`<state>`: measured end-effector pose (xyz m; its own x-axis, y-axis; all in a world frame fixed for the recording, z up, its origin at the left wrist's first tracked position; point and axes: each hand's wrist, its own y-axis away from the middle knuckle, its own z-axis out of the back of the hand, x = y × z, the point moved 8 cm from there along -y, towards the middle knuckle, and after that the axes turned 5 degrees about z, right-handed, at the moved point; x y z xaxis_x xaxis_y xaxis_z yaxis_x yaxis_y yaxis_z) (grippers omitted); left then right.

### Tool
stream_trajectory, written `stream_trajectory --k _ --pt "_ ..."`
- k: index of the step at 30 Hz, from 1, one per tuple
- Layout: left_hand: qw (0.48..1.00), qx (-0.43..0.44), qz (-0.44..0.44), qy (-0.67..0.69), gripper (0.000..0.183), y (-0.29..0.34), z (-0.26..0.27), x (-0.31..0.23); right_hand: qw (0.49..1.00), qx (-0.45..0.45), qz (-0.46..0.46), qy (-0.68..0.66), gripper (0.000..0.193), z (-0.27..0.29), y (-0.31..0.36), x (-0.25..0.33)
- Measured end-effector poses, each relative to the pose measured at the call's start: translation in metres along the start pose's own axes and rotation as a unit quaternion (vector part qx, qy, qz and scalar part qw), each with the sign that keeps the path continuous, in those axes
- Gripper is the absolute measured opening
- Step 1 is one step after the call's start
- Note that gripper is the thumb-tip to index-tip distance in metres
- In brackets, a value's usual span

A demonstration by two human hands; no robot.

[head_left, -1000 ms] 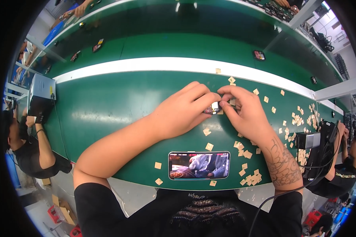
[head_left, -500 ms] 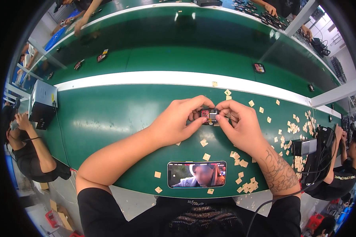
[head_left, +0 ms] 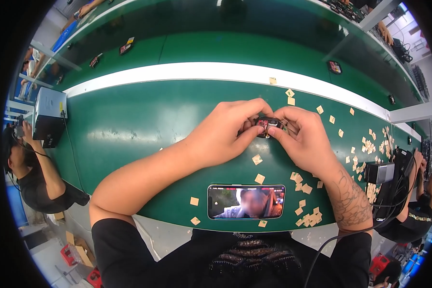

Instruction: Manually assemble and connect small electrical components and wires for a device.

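A small dark electronic device (head_left: 265, 123) with an open casing and a red circuit board is held between my two hands, above the green table. My left hand (head_left: 240, 127) grips its left side, thumb at the lower edge and fingers curled behind. On the other side my right hand (head_left: 302, 132) pinches it, with the thumb laid over the silvery part. Fingers cover much of the device, so its edges and back are hidden. Nearest to the hands on the tabletop lies a square cream sticker (head_left: 257, 159).
A phone (head_left: 246, 202) playing a video lies near the front edge. Many cream squares (head_left: 313, 217) are scattered to the right. A grey-and-black box (head_left: 380, 173) stands far right, another box (head_left: 51, 116) far left. Beyond the white rail, a conveyor (head_left: 187, 48) carries similar devices (head_left: 334, 67). Co-workers sit at both sides.
The whole view has shifted, so table and phone appear slightly higher and further right. My right thumb has moved further over the device; both hands still hold it.
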<state>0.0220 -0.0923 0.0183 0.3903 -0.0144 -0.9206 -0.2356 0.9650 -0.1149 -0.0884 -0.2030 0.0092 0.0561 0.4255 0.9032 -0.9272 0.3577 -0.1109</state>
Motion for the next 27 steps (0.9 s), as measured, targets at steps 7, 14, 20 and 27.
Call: stream_trajectory --k 7,14,20,27 --pt "0.998 -0.015 -0.012 -0.052 0.026 0.002 -0.002 -0.005 0.994 0.073 -0.078 0.039 0.011 0.0 -0.002 0.0" --pt "0.997 -0.017 0.018 -0.071 0.028 0.001 0.0 -0.003 0.981 0.018 0.098 0.166 0.02 0.007 0.006 0.026" --pt "0.996 -0.029 0.001 -0.083 0.026 0.002 0.001 -0.005 0.953 0.016 0.125 0.275 0.028 0.001 0.009 0.031" --pt "0.997 -0.026 0.003 -0.071 0.025 0.002 0.0 -0.004 0.977 0.012 0.105 0.186 0.026 0.003 0.004 0.024"
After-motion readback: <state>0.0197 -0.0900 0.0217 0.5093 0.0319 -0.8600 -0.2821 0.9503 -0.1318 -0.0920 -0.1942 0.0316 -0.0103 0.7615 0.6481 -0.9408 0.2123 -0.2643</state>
